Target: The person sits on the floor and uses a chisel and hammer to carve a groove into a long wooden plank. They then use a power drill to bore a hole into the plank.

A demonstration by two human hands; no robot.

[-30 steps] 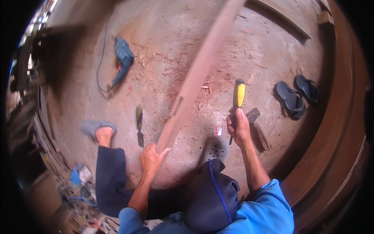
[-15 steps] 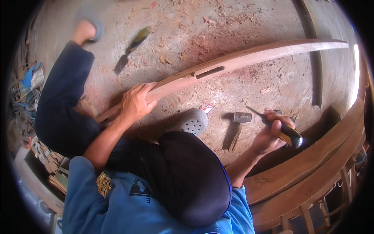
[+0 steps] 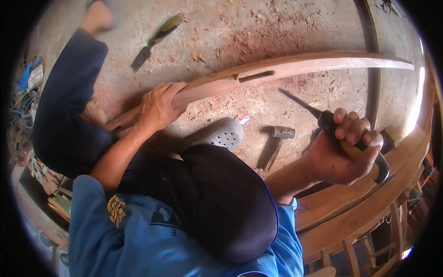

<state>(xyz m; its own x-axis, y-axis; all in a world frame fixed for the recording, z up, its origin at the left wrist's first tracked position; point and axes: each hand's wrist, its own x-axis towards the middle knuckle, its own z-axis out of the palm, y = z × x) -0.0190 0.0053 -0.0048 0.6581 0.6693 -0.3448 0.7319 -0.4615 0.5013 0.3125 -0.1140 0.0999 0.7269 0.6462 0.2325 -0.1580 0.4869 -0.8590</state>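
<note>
My left hand (image 3: 158, 105) grips a long pale wooden beam (image 3: 210, 90), which lies across in front of me and has a narrow slot in its upper part. My right hand (image 3: 346, 147) is closed round the black-and-yellow handle of a narrow chisel (image 3: 297, 101); its blade points up and left, with the tip appearing just below the slot in this view, whether touching I cannot tell. A second, wider chisel (image 3: 164, 32) lies on the floor beyond the beam. A hammer (image 3: 282, 133) lies between my right hand and my grey clog (image 3: 221, 134).
The concrete floor (image 3: 226, 23) is strewn with shavings. At the right are curved wooden planks (image 3: 350, 221); a dark strip (image 3: 369, 27) runs beyond the beam. Clutter (image 3: 27, 97) piles at the left. A small red-and-white packet (image 3: 244, 118) lies by the clog.
The beam has swung from steeply diagonal to nearly crosswise. My right hand has turned the chisel over from upright and brought it higher, nearer the camera. The view has shifted, leaving the drill out.
</note>
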